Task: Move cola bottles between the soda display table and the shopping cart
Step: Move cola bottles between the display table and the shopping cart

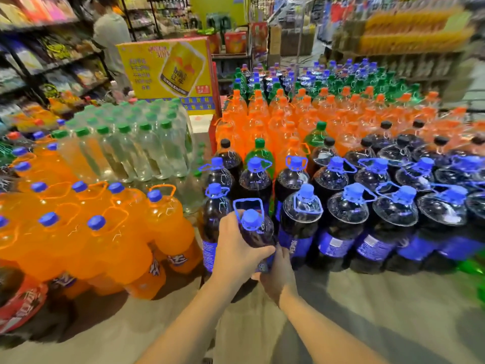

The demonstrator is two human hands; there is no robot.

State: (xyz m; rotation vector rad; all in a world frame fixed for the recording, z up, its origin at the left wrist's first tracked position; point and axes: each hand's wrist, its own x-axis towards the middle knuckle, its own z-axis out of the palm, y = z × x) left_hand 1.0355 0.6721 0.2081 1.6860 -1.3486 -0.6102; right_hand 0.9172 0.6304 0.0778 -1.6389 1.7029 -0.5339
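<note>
- Now we hold one large dark cola bottle with a blue cap and loop handle (pixel 256 229): our left hand (pixel 237 248) curls around its shoulder, our right hand (pixel 277 274) wraps the lower body by the label.
- It hangs at the near edge of the soda display table's cola bottles (pixel 346 214), beside the orange soda bottles (pixel 105 232).
- Full, it looks heavy and its smooth plastic slippery; we judge body support or the handle safest.
- We see no cart.

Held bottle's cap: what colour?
Blue, on the cola bottle both hands grip; head view.
</note>
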